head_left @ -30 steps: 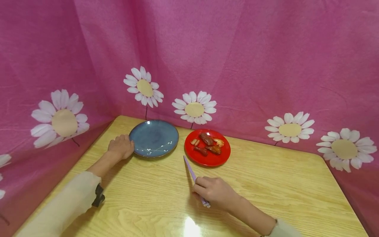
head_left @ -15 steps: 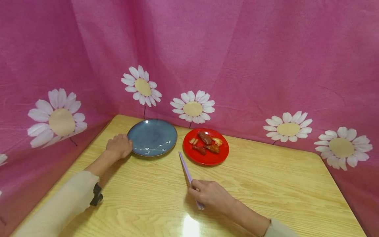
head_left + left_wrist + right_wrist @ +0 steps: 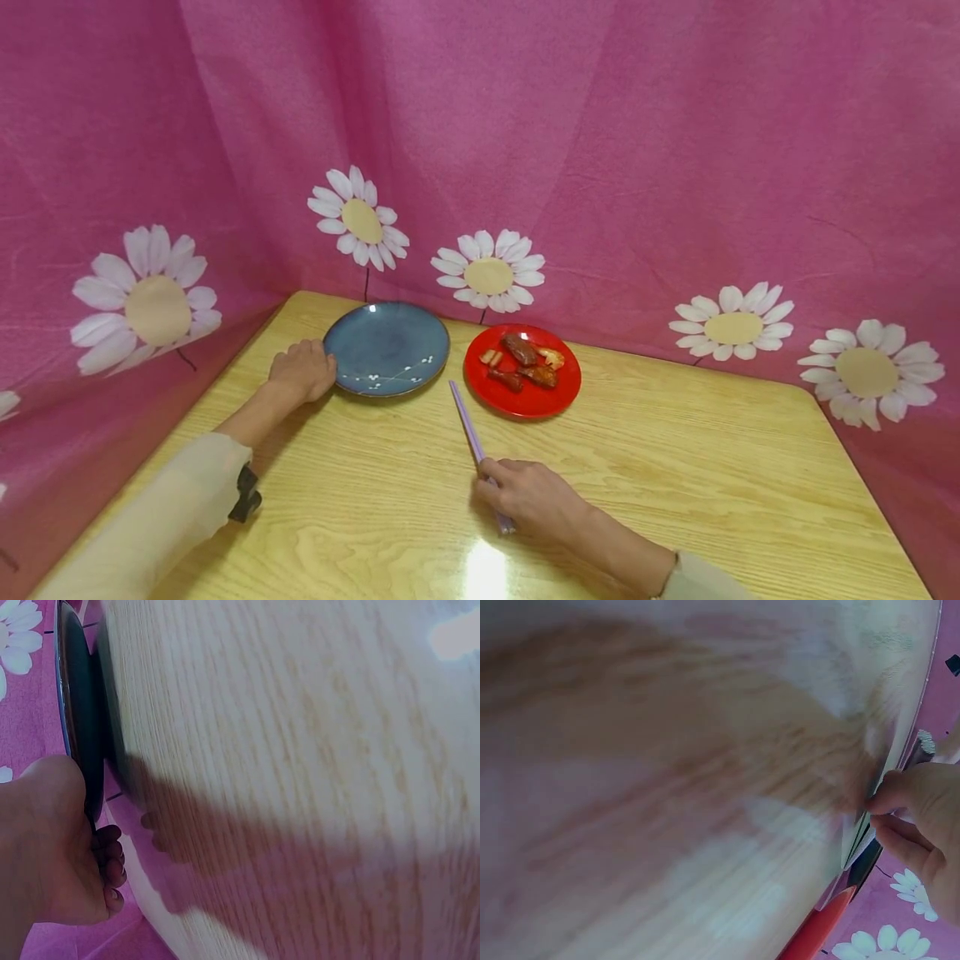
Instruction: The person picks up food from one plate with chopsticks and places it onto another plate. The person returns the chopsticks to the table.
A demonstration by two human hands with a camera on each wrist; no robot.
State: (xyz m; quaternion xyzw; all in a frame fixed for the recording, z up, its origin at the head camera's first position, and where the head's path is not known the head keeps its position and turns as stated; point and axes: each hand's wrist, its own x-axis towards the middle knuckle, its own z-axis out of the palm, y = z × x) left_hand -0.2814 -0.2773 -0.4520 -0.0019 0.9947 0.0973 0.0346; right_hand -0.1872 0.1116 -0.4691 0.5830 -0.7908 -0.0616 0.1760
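On the left, my left hand (image 3: 303, 371) grips the edge of a blue-grey plate (image 3: 386, 346) that has a white blossom pattern. In the left wrist view the thumb lies over the plate's rim (image 3: 71, 712) and the curled fingers (image 3: 111, 859) sit below it. My right hand (image 3: 536, 497) pinches a pair of lilac chopsticks (image 3: 467, 421) between thumb and fingers. Their tips point away from me, toward the gap between the blue-grey plate and a red plate (image 3: 525, 407). In the right wrist view the chopsticks' thick ends (image 3: 924, 742) stick out past the hand.
Several pieces of food lie on the red plate, among them a dark brown piece (image 3: 519, 348) and a small drumstick (image 3: 506, 380). Both plates stand near the back edge of the wooden table (image 3: 675, 467). A pink curtain (image 3: 637, 167) with daisies hangs behind and at the sides.
My right hand has shifted slightly left, and the chopstick tips have swung a little left, away from the red plate. My left hand stays at the blue-grey plate's edge.
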